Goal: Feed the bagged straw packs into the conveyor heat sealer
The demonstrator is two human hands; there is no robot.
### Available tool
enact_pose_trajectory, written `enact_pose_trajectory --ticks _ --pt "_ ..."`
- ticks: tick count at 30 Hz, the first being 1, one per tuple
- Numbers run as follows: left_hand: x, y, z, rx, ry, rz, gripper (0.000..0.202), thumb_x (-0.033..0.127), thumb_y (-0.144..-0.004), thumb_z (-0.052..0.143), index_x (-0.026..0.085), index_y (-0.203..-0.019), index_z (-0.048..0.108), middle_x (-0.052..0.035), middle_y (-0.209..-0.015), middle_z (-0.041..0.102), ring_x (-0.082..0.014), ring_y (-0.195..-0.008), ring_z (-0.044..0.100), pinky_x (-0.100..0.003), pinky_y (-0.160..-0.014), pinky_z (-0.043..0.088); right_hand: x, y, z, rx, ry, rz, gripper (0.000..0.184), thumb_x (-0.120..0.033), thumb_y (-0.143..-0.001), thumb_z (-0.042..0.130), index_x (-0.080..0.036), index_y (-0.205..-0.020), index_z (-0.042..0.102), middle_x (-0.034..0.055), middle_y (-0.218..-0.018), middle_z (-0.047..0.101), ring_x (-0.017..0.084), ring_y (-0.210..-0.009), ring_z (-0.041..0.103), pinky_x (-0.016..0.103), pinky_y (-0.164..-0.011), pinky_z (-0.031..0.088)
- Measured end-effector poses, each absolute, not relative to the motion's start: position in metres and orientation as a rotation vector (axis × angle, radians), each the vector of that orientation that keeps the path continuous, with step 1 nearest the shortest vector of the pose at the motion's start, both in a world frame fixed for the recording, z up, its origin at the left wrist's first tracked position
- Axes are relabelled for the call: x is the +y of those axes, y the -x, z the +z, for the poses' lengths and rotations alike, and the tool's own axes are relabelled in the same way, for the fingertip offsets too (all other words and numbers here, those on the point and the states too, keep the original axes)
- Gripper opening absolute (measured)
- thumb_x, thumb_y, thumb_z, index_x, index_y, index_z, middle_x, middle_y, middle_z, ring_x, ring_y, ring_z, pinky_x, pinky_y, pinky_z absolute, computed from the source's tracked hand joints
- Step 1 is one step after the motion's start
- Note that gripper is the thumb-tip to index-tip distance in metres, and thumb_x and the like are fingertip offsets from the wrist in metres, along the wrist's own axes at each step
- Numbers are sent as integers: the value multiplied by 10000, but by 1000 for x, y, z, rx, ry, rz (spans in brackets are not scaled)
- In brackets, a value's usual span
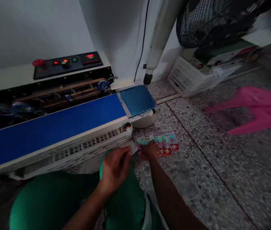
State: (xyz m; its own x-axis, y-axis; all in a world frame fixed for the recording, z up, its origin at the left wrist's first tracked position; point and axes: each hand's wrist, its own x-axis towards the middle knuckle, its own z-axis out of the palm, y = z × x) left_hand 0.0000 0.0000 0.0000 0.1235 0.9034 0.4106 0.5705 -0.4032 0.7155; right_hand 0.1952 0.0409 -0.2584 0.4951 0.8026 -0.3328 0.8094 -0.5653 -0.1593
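Observation:
My left hand (pixel 116 167) is above my green-clad knee, thumb and fingertips pinched on the edge of a small clear plastic bag (pixel 133 147). Down by the floor, my right hand (pixel 151 149) reaches onto a row of small colourful packets (pixel 167 143), turquoise at the top and red at the bottom. Its fingers look spread over the packets, though they are dim and partly smeared. The packets lie on a clear plastic sheet (pixel 173 177) on the speckled floor.
A machine with a blue conveyor belt (pixel 78 123) and a lit control panel (pixel 68 65) runs along the left. Beneath it is a white crate (pixel 89 145). Another white basket (pixel 185 78), a black fan (pixel 204 24) and a pink plastic stool (pixel 259 110) are to the right.

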Motion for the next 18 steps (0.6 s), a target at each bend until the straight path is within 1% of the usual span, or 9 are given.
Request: enact_pose_trajectory --ticks 2,5,8,10,12,14,15,18 --pt "-1 0 2 1418 -2016 1173 242 76 -778 625 177 -998 615 -32 -869 706 -141 -792 666 -217 -693 497 39 -194 -257 1463 -2684 -608 822 -640 -635 606 -80 -1217 453 233 -1177 497 379 -1124 450 460 -918 337" --pt "-1 1 4 1421 -2007 1163 235 84 -786 615 178 -1001 617 -33 -857 705 -148 -783 665 -227 -684 498 38 -191 -255 1462 -2678 -620 841 -644 -651 594 -89 -1260 423 251 -1233 461 385 -1143 438 469 -917 326" --pt "-1 2 6 1438 -2000 1154 215 96 -791 607 176 -990 621 -31 -835 705 -152 -755 665 -233 -665 499 39 -189 -253 1431 -2700 -610 983 -660 -642 598 -62 -1363 299 299 -1339 359 410 -1188 396 485 -939 293" --pt "-1 2 6 1448 -1993 1145 207 103 -792 603 179 -983 625 -25 -823 705 -152 -735 664 -234 -650 499 41 -189 -251 1406 -2710 -621 1081 -674 -622 608 -32 -1400 219 336 -1383 284 431 -1221 357 504 -957 262" --pt "-1 3 6 1465 -1985 1140 203 110 -793 603 183 -981 629 -23 -821 705 -153 -729 664 -237 -647 500 43 -191 -251 1410 -2705 -640 1117 -677 -608 618 -19 -1408 199 344 -1372 300 431 -1231 347 508 -960 254" --pt "-1 2 5 1474 -1984 1138 197 115 -795 601 182 -978 631 -24 -822 706 -155 -733 664 -240 -651 500 44 -192 -251 1426 -2709 -632 1109 -669 -602 628 -16 -1400 223 325 -1321 381 415 -1212 376 498 -958 268" --pt "-1 1 5 1473 -1983 1138 193 115 -795 600 181 -974 631 -25 -822 706 -156 -734 664 -240 -653 500 45 -192 -251 1420 -2717 -629 1094 -668 -596 634 -12 -1385 258 316 -1292 417 408 -1201 391 494 -958 276" --pt "0 0 5 1454 -1987 1146 190 109 -796 597 180 -970 624 -24 -822 703 -154 -739 664 -239 -657 498 44 -192 -253 1364 -2747 -679 1013 -684 -560 652 -1 -1270 417 313 -1228 472 414 -1185 410 500 -957 290"
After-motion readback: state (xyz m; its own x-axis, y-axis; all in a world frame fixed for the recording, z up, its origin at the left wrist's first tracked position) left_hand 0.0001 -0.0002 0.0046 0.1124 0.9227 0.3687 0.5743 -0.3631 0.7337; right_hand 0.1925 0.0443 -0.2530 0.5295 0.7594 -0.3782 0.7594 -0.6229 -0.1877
